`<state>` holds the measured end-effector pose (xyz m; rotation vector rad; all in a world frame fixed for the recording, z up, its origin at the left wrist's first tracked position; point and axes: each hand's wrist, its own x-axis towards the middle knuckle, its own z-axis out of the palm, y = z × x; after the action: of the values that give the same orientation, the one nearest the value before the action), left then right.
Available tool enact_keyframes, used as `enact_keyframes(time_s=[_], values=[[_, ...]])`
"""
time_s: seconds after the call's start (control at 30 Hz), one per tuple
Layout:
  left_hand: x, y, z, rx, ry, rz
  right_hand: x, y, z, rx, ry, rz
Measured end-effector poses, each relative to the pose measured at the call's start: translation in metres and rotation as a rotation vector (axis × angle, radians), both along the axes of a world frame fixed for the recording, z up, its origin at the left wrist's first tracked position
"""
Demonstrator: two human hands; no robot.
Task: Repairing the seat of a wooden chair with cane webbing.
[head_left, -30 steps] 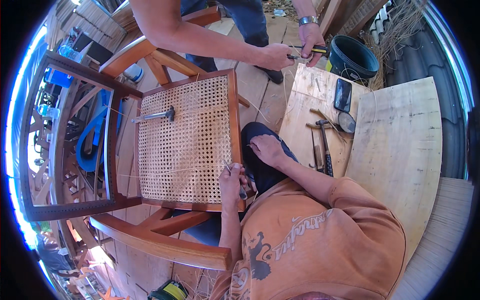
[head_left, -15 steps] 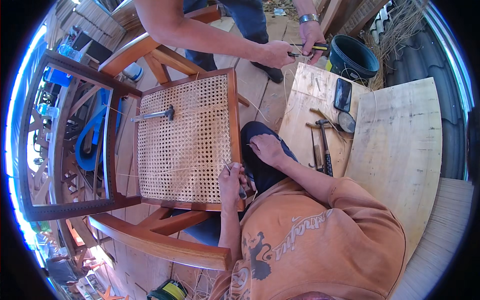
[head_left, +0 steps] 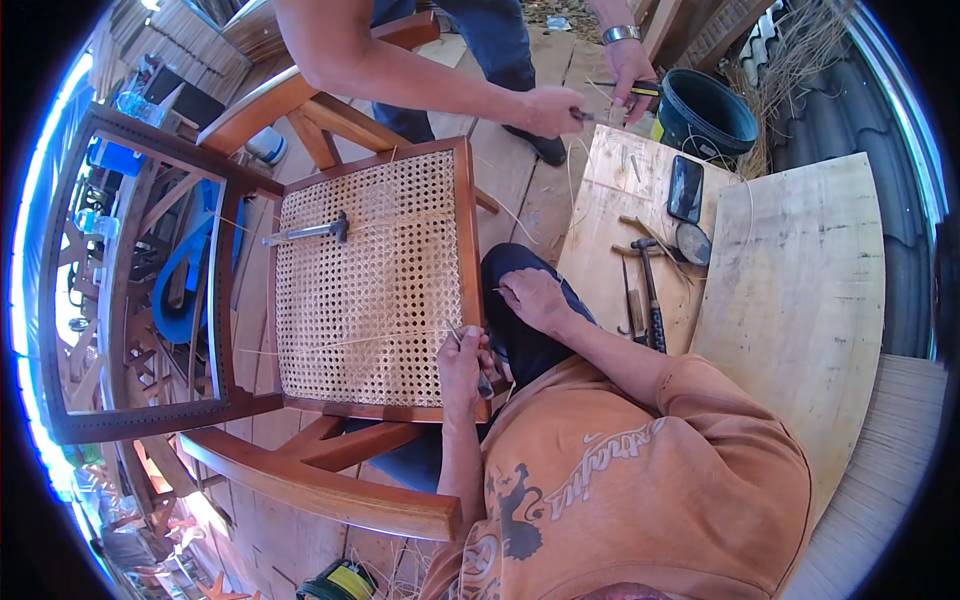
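Note:
My left hand [head_left: 464,366] is closed round an awl-like tool [head_left: 485,385] at the near right corner of a woven cane seat [head_left: 365,300]. The tool's thin tip points at the weave by the wooden frame. Resting on my knee, my right hand [head_left: 534,299] has curled fingers, with the end of a thin pale strip [head_left: 498,290] showing at them. A long loose cane strand [head_left: 350,345] crosses the seat's near part. Farther back on the weave lies a small hammer [head_left: 318,231].
The seat belongs to a wooden chair with armrests [head_left: 320,480] and an open back frame [head_left: 140,420]. A co-worker's hands [head_left: 590,95] hold a yellow-and-black knife above a board [head_left: 600,240] bearing a phone [head_left: 685,189] and another hammer [head_left: 651,290]. A dark bucket [head_left: 710,112] stands behind.
The co-worker's two hands have moved slightly apart, the left-side one shifting left. My own hands have stayed in place.

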<state>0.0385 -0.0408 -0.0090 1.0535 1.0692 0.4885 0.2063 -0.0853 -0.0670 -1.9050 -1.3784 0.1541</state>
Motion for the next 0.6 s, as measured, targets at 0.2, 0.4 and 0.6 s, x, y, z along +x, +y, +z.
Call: enact_keyframes(time_s=[0.2, 0.4, 0.6], values=[[0.0009, -0.0004, 0.0021, -0.009, 0.004, 0.000, 0.0006, -0.0005, 0.0021, -0.001, 0.009, 0.009], [0.0011, -0.0012, 0.0013, -0.010, -0.011, 0.005, -0.0006, -0.0010, -0.0026, 0.022, -0.019, -0.005], [0.0018, -0.0017, 0.0015, 0.009, 0.000, 0.005, -0.0007, -0.0018, -0.0021, 0.008, -0.034, -0.013]])
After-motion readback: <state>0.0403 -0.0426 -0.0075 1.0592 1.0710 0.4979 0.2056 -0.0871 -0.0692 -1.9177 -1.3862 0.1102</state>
